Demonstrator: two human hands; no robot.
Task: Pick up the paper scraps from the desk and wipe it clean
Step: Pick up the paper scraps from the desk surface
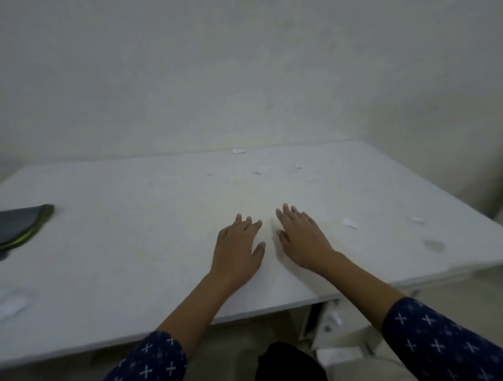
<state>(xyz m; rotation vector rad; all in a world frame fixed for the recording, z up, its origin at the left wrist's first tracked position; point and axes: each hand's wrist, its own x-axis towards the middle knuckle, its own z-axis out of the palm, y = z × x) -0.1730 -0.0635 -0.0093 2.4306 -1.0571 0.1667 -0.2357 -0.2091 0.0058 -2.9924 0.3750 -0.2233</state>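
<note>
My left hand (238, 247) and right hand (303, 240) rest on the bench (130, 258), fingers straight, holding nothing. Scraps (349, 223) lie right of the right hand (2 near, others beyond); hasty sweeping could flick them off.

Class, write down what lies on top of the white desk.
On the desk, the left hand and right hand lie palms down, side by side. A dark item lies at the left; paper scraps are scattered far and right. Whatever lies under the palms is covered.
</note>
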